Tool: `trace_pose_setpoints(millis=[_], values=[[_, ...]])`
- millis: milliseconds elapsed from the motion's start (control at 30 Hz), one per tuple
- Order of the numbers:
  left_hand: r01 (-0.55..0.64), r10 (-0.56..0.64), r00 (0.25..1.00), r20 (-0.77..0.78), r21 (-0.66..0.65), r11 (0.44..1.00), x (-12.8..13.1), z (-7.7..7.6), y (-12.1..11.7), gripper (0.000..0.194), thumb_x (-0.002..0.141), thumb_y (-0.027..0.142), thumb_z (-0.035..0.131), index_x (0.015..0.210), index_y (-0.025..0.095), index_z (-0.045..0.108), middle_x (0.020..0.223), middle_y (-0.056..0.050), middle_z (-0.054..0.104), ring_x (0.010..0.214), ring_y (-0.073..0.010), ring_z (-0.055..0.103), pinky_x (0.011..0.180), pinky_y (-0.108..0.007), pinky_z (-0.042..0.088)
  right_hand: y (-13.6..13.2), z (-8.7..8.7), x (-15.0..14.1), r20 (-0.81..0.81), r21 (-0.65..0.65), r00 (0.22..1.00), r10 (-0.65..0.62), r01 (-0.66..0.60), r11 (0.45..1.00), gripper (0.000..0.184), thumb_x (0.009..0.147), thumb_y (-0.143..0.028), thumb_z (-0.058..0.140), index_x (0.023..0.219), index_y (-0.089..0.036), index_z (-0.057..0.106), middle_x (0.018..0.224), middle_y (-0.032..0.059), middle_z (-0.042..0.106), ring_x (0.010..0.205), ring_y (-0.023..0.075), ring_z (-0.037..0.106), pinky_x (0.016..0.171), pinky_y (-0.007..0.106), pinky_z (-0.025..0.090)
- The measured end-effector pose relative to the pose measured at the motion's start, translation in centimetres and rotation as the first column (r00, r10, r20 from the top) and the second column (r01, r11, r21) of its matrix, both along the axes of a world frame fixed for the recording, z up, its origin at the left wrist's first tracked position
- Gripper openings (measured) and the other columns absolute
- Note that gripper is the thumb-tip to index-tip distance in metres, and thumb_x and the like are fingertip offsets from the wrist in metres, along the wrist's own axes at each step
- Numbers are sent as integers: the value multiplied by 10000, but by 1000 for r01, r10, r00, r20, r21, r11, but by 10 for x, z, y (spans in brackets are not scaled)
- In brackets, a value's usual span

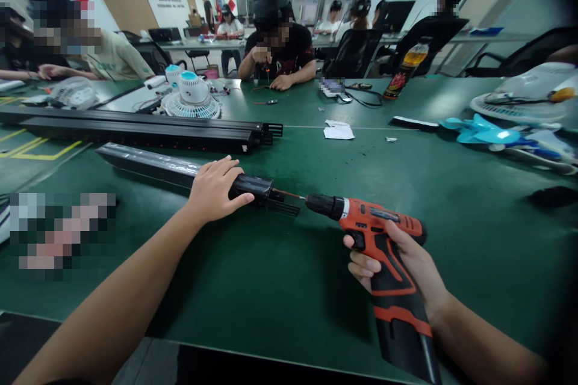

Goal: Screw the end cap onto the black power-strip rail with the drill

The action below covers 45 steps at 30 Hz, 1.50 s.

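A long black rectangular bar (149, 163) lies at a slant on the green tabletop. My left hand (217, 189) rests across its right part, fingers stretched over the top and thumb held apart. Thin black prongs (285, 209) stick out of the bar's right end. In my right hand (406, 258) is an orange and black cordless drill (383, 216), gripped by its handle with the chuck facing left. Its thin bit (291, 194) reaches to the bar's pronged end; whether the tip touches a screw I cannot make out.
More black bars (180, 132) lie just beyond. White fans (192, 96) and blue fan blades (483, 130) are on the table, with white paper scraps (338, 130) and a bottle (406, 67). A person (277, 42) works opposite; another person (103, 51) sits at the left.
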<state>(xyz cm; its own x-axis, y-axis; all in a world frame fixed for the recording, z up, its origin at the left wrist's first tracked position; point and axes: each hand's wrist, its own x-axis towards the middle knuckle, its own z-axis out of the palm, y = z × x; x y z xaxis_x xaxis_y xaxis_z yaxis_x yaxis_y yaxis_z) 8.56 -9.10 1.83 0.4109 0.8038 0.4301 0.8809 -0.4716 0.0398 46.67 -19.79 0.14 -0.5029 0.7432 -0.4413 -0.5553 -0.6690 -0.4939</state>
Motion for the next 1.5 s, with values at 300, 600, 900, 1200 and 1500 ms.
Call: trace_pose_setpoints(millis=[300, 600, 900, 1200, 1500], values=[[-14, 14, 1000, -10, -15, 1000, 1, 2, 2, 666, 924, 767, 450, 1180, 200, 688, 1224, -148, 744, 1188, -377, 662, 1122, -574, 416, 1, -6, 2, -9, 35, 1000, -17, 17, 999, 602, 901, -688, 603, 1050, -119, 732, 610, 18, 510, 579, 152, 431, 545, 279, 395], [-22, 22, 1000, -5, 4, 1000, -1, -1, 2, 785, 928, 786, 421, 1380, 187, 648, 1249, -161, 738, 1174, -382, 655, 1118, -586, 405, -1, -1, 0, 32, 47, 999, -32, 31, 998, 606, 889, -704, 585, 1034, -138, 745, 619, 30, 514, 577, 172, 431, 539, 315, 397], [-26, 26, 1000, -16, 3, 1000, 0, -2, 2, 821, 933, 798, 401, 1393, 166, 651, 1271, -166, 737, 1187, -381, 657, 1124, -577, 402, -1, -3, 2, 56, 74, 998, -36, 31, 997, 616, 908, -710, 579, 1063, -139, 749, 634, 40, 538, 587, 161, 447, 547, 290, 408], [-18, 18, 1000, -2, 8, 1000, 0, 0, 2, 672, 915, 765, 477, 1240, 223, 706, 1181, -133, 753, 1084, -361, 666, 1066, -565, 432, -2, -3, 4, 47, 82, 998, 29, -33, 996, 610, 826, -697, 757, 1074, -140, 762, 621, 9, 516, 594, 135, 447, 514, 239, 434], [-15, 15, 1000, 15, 23, 1000, 1, -1, 1, 667, 917, 762, 484, 1218, 203, 688, 1180, -138, 739, 1095, -363, 653, 1071, -549, 430, -2, -7, 8, -11, -17, 999, 33, -33, 999, 583, 823, -576, 828, 1145, -95, 761, 623, 16, 587, 606, 111, 511, 564, 189, 481]])
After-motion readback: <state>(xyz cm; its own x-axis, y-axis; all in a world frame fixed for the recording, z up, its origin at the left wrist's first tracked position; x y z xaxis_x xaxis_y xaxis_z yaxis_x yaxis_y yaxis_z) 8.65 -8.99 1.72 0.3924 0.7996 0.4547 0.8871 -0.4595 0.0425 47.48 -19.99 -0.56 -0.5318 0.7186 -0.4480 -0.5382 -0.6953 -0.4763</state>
